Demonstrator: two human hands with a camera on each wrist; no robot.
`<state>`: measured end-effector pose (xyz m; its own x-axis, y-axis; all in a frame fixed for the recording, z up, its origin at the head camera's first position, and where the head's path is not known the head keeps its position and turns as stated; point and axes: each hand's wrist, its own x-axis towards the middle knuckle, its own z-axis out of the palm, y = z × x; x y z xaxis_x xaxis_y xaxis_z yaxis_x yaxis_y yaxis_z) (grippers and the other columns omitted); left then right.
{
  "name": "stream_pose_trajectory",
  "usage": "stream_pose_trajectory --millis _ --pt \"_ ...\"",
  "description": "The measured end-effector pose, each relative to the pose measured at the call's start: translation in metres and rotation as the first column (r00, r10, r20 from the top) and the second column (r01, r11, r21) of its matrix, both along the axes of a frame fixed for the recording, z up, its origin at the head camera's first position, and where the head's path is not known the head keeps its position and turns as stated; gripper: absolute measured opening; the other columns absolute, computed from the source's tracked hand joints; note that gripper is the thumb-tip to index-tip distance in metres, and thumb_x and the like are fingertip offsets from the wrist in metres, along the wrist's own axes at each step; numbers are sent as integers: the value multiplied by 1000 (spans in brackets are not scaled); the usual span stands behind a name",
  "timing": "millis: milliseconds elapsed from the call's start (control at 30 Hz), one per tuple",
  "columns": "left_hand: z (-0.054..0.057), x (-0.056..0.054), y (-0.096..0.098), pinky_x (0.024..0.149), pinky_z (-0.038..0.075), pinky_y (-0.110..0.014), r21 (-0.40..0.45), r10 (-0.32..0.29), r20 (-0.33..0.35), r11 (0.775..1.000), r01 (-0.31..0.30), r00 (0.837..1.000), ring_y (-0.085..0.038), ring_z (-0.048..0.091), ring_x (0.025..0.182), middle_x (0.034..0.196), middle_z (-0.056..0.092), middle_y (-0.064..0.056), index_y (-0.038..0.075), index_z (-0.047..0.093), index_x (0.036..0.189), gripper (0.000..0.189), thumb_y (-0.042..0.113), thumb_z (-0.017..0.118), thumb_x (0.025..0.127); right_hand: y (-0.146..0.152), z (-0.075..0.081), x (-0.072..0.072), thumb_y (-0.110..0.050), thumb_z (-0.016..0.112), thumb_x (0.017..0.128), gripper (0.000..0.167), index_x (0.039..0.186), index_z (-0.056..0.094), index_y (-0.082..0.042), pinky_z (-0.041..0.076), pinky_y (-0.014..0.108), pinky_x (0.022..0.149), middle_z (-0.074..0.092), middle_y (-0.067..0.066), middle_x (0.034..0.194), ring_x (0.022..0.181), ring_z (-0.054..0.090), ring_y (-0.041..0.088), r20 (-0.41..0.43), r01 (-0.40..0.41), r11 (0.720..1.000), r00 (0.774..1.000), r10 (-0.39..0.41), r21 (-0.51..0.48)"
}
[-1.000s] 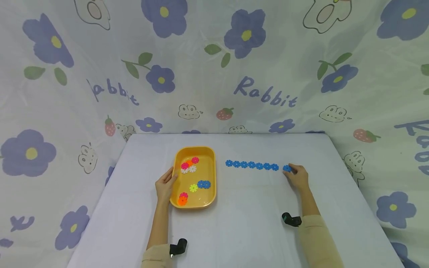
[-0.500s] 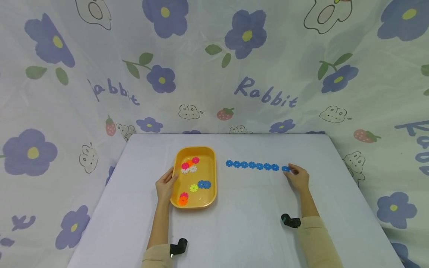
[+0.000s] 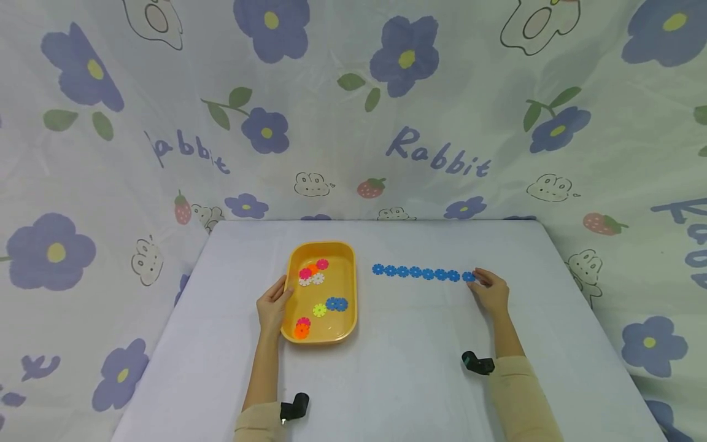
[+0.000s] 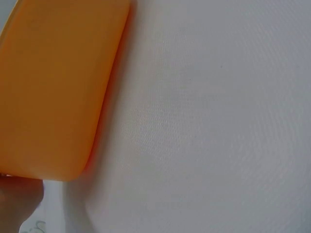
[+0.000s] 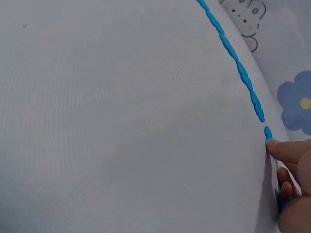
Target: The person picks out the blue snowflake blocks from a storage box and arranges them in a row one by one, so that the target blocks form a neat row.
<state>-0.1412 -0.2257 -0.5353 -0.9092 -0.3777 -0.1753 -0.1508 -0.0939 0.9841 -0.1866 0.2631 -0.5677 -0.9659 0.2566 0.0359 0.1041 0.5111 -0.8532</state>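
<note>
My left hand (image 3: 272,310) grips the left side of a yellow tray (image 3: 338,331), thumb over the rim; the left wrist view shows the tray's outer wall (image 4: 53,92) and part of the hand (image 4: 17,201). Over on the right, my right hand (image 3: 493,293) pinches a blue snowflake disc (image 3: 467,277) between thumb and fingers. A straight row of several blue snowflake discs (image 3: 415,272) lies left of it. In the right wrist view, a small gap parts the pinched disc (image 5: 267,132) from the row's end (image 5: 257,108).
Inside the tray lie a pair of blue discs (image 3: 336,304), a yellow disc (image 3: 319,310), white discs (image 3: 317,279), and several pink and orange discs (image 3: 301,331). The white-covered table (image 3: 409,368) meets a flower-printed curtain (image 3: 331,135) at its back edge.
My right hand has slid the pinched blue disc slightly left, narrowing the gap to the row. The left hand and the tray stay where they were.
</note>
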Motion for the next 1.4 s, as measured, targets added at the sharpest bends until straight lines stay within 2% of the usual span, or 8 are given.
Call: stream_pose_trajectory --millis 367,633,767,933,1000,1167,1333,1400 --pt "0 0 0 87 47 -12 14 -2 7 1000 2 1000 -23 49 125 137 49 -16 2 52 133 43 7 61 91 -1 3 3 -1 65 86 52 134 46 7 41 42 102 57 25 124 118 51 37 29 -21 998 999 23 -52" --pt "1 1 0 87 47 -11 12 -8 6 1000 8 1000 -23 48 126 138 49 -16 2 52 133 43 8 61 91 1 -1 7 -17 72 82 57 129 51 6 47 43 96 63 23 114 109 56 40 -126 -89 993 989 79 -82" --pt "1 0 -1 87 46 -12 16 -12 0 1000 12 1000 -23 47 126 138 49 -16 2 52 133 44 8 61 91 -2 -1 5 -9 68 84 58 134 44 8 46 40 95 57 27 122 110 53 41 -55 -26 999 998 23 -47" --pt "1 0 -1 87 47 -12 17 -8 -1 1000 8 1000 -23 48 126 138 49 -15 2 52 133 43 7 61 91 -7 1 3 -2 68 84 56 134 44 9 43 21 81 60 28 116 103 55 36 -15 76 997 997 -76 -9" --pt "0 0 -1 86 47 -12 16 -2 1 1000 2 1000 -23 48 126 137 50 -15 2 52 133 43 7 61 91 -7 1 3 -2 68 84 54 132 47 9 43 21 81 61 29 112 102 56 35 -14 82 997 997 -82 -5" --pt "0 -1 0 86 47 -12 11 4 7 1000 -4 1000 -23 48 126 137 50 -15 2 52 133 43 7 61 91 -7 0 2 -2 68 83 52 129 49 10 46 32 86 63 29 109 102 57 37 -19 62 998 998 -62 -2" --pt "0 0 0 86 47 -12 3 6 7 1000 -6 1000 -24 49 125 137 50 -15 2 52 133 43 6 60 91 -6 -2 3 -2 68 83 50 129 50 9 41 12 78 63 28 110 100 57 34 -34 56 998 998 -57 -27" --pt "1 0 0 86 47 -12 5 7 3 1000 -7 1000 -24 49 125 137 50 -16 2 52 133 43 6 60 91 -6 -2 4 -1 68 83 50 129 51 9 39 9 75 62 28 112 99 56 33 -41 65 997 997 -66 -42"
